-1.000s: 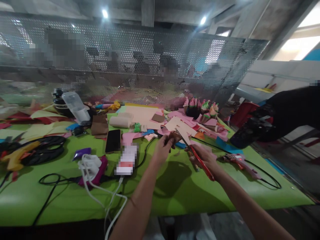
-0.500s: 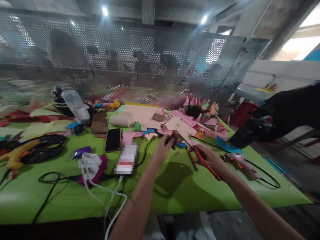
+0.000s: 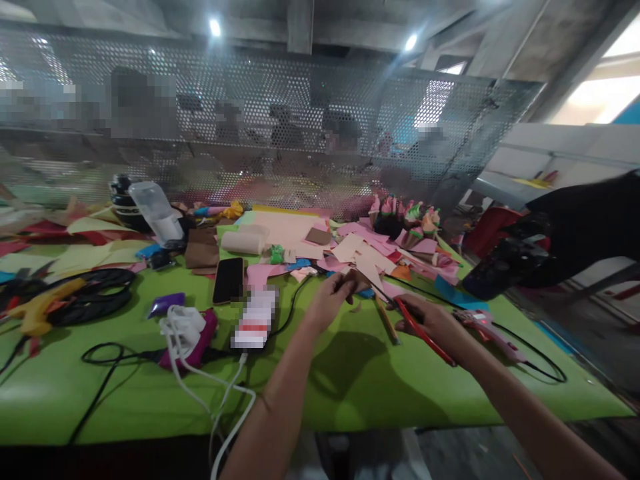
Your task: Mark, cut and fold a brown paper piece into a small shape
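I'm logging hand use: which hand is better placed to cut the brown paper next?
Probably the right. The right hand holds the red scissors, blades pointing at the brown paper, which the left hand pinches above the green table.

The red-handled scissors point(image 3: 417, 330) sit slanted in the right hand point(image 3: 435, 321), with the blades pointing up and left toward a small brown paper piece point(image 3: 357, 280). That piece is pinched at the left hand's point(image 3: 327, 300) fingertips.
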The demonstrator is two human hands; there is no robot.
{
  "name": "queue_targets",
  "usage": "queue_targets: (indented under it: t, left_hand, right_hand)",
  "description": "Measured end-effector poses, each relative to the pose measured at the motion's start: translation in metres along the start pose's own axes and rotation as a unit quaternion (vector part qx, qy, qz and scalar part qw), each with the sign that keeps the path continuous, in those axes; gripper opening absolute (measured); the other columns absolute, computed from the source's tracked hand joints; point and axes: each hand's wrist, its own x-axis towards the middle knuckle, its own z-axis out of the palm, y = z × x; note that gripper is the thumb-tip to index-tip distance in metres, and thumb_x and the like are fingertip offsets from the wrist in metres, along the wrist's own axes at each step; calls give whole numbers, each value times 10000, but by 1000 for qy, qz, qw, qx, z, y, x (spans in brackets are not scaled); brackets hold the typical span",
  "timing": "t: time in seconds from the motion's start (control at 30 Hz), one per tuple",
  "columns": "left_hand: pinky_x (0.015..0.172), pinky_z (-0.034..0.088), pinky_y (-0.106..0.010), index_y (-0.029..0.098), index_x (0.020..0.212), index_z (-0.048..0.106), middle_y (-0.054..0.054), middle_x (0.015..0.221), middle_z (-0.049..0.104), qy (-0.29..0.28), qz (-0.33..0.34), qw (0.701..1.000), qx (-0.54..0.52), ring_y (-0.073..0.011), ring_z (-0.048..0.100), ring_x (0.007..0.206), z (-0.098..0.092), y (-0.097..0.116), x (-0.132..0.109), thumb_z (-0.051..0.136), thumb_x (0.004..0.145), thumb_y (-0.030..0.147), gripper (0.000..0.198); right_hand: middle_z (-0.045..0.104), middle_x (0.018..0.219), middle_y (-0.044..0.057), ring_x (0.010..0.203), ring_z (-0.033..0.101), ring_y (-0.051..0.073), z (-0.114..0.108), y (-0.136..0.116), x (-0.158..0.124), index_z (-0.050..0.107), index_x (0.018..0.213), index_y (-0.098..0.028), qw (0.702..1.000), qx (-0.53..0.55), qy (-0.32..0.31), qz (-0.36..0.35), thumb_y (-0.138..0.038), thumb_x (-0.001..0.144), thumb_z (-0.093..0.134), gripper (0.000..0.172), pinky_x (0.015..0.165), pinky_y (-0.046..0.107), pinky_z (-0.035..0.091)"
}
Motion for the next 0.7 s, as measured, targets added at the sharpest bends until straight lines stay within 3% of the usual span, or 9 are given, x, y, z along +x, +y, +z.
queue_targets:
  t: [0.27,0.37,0.47,0.57,0.7]
  left_hand:
    - [618,405,-244,205,693,490,35,624,505,-34,7,999,8,-118,459,600,-1,3,-2,549,837,359,219]
    - [620,405,-246,200,733,528,26,669,533,-34,7,999,-13,-118,462,614,-1,-1,-1,567,840,398,228]
    - [635,411,-251,185,806,576,7,740,575,-27,4,999,-33,-119,487,645,-1,-6,0,606,836,447,265]
    - [666,428,-256,176,870,605,-17,808,623,-25,-6,998,-65,-127,524,691,-1,-6,0,652,819,486,318]
    - [807,464,-279,183,978,630,-62,1014,685,-43,1,989,-140,-174,605,908,0,-1,-2,777,728,441,388]
  right_hand:
    - [749,889,39,739,668,252,-6,9,-6,696,976,-210,998,-65,-8,5,-438,800,673,290,657,339,528]
    - [765,975,48,814,698,270,-7,15,-4,705,1031,-225,998,-65,26,2,-420,821,651,292,694,340,549]
    - [768,1025,74,881,716,297,-10,25,10,686,1113,-221,992,-91,84,39,-392,859,601,319,742,362,554]
    - [767,994,109,889,718,321,-12,36,30,672,1134,-190,975,-178,95,96,-375,877,594,326,729,366,538]
    - [748,1072,144,955,708,311,-7,46,53,656,1183,-171,955,-237,118,134,-207,848,606,341,752,342,516]
